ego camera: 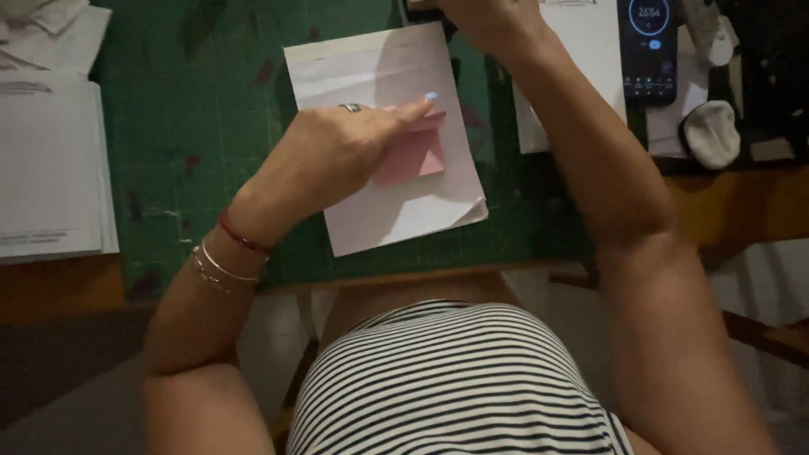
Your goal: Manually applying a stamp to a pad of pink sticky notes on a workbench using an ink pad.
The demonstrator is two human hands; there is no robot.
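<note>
Striped top (455, 379): black and white, nearest the camera, filling the lower middle of the view.

Bracelets (221, 268): 2 thin silver bands and 1 red cord on the left wrist, just past the table edge.

Left hand (333, 156): laid flat, fingers together and extended, forefinger tip pressing on the pink paper; 1 ring on a finger. It grips nothing.

Pink paper (415, 154): small folded piece, partly under the left fingers, lying on the white sheet, right of its centre.

White sheet (383, 72): 1 rectangular sheet, turned slightly off square, resting on the cutting mat; its lower right corner is curled up.

Cutting mat (198, 126): dark green, gridded, with reddish stains, covering the middle of the wooden table (733, 206).

White papers (50, 160): stack at the left edge of the mat, more white sheets beyond it at the top left corner.

Right hand (489, 18): raised at the top edge of the view, forearm crossing the mat's right side; the fingers are cut off by the frame, so whether it holds anything cannot be told.

Phone (649, 50): dark, screen lit, lying at the far right on another white paper, well apart from both hands.

White cloth item (712, 133): small and rounded, possibly a sock, just below and right of the phone.
</note>
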